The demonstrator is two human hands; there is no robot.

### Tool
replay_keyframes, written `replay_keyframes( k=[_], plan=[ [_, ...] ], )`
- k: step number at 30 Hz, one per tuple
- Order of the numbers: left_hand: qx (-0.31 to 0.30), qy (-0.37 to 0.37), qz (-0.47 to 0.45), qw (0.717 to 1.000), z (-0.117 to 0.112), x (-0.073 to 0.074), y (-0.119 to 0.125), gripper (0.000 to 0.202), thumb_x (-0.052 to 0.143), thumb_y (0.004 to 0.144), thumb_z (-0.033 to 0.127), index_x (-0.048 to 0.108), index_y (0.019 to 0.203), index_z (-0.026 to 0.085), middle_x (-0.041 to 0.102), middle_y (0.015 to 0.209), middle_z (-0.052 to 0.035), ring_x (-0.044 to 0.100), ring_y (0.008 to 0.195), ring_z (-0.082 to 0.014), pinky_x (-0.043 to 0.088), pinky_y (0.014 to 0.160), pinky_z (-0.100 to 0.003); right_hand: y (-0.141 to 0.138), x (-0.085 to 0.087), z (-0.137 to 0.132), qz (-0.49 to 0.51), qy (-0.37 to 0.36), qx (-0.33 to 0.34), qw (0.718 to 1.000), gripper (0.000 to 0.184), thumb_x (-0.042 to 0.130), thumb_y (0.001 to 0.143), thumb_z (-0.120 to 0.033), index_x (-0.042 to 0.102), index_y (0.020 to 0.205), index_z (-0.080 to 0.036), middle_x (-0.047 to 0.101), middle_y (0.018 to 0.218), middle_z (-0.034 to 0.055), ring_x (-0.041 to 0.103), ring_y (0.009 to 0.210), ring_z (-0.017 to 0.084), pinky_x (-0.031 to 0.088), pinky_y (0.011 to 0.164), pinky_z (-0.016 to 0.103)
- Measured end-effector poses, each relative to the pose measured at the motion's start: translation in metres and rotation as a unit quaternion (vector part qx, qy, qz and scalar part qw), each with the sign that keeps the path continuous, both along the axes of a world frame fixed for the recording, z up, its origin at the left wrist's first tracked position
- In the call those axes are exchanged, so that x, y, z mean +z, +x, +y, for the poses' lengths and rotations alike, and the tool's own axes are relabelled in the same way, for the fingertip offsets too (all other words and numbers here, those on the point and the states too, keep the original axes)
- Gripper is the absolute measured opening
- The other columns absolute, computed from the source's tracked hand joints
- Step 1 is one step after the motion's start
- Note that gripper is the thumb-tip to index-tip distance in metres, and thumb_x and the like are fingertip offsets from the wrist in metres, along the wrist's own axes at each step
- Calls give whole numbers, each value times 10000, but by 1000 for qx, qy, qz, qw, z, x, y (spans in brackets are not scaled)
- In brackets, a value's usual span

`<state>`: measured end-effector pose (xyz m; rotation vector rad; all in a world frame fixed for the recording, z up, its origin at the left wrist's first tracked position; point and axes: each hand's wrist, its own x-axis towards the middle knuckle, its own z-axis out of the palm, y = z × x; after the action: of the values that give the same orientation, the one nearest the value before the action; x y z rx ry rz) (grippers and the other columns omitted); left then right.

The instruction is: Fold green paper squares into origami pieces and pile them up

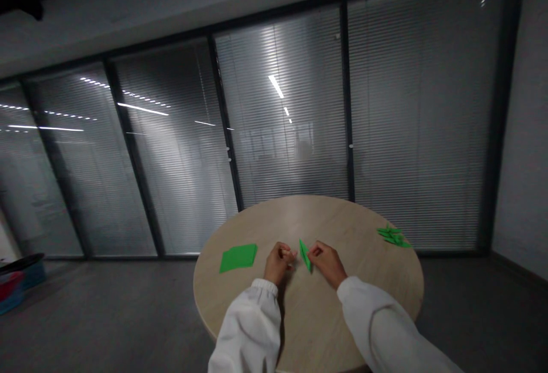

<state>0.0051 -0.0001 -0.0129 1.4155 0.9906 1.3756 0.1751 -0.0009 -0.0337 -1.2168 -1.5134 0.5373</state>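
Over the middle of the round table, my right hand (327, 261) pinches a narrow piece of folded green paper (305, 255) by its right side. The paper is a slim pointed shape, standing slightly tilted. Just to its left is my left hand (278, 261), apart from the paper, its fingers loosely bent and spread with nothing visible in them. A stack of flat green paper sheets (238, 257) lies on the left of the table. On the far right rests a small pile of folded green paper pieces (393, 236).
The round wooden table (299, 213) stands before a glass partition (282, 110) with blinds and dark frames. Blue and red tubs (25, 276) sit on the grey floor at the far left. A pale wall (522, 133) rises on the right.
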Motion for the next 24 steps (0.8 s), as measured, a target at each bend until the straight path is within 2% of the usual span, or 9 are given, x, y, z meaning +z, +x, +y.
replay_keyframes(
  k=[3,6,8,12,17,24],
  plan=[
    [-62,-16,6,998,-1,0,4,417,786,555,461,624,760,137,638,669,-34,615,647,-163,508,565,-269,-1,2,-4,-52,60,-38,996,96,581,749,-258,579,666,-211,635,675,-1,589,662,141,444,655,240],
    [-116,-25,-12,993,-3,4,8,498,789,557,495,667,850,111,678,781,-82,633,751,-187,510,688,-301,-4,5,-9,-98,113,5,989,46,602,764,-224,582,724,-214,616,748,12,577,710,154,449,703,265],
    [-127,-17,-11,992,-3,7,8,509,787,550,518,677,823,102,681,775,-83,627,734,-181,496,694,-286,-7,7,-13,-119,136,43,983,44,626,757,-198,593,779,-219,609,797,18,575,775,172,450,745,288],
    [-81,-8,-3,997,-2,11,4,495,769,539,557,666,701,101,646,657,-48,583,616,-149,475,596,-251,-8,8,-17,-138,162,99,972,227,677,709,-143,612,907,-232,597,912,34,552,920,205,451,826,328],
    [-23,-21,-14,999,5,5,-2,473,743,525,571,627,640,127,558,557,10,518,523,-119,459,530,-242,-7,6,-19,-148,162,130,967,451,711,637,-76,613,1044,-244,558,1031,46,516,1017,211,439,908,347],
    [-6,-14,9,1000,9,0,-3,424,707,556,549,595,606,143,509,519,29,469,480,-104,406,478,-224,-6,6,-19,-144,159,163,963,449,710,643,-52,636,1049,-230,580,1028,49,529,1000,199,445,900,343]
  ],
)
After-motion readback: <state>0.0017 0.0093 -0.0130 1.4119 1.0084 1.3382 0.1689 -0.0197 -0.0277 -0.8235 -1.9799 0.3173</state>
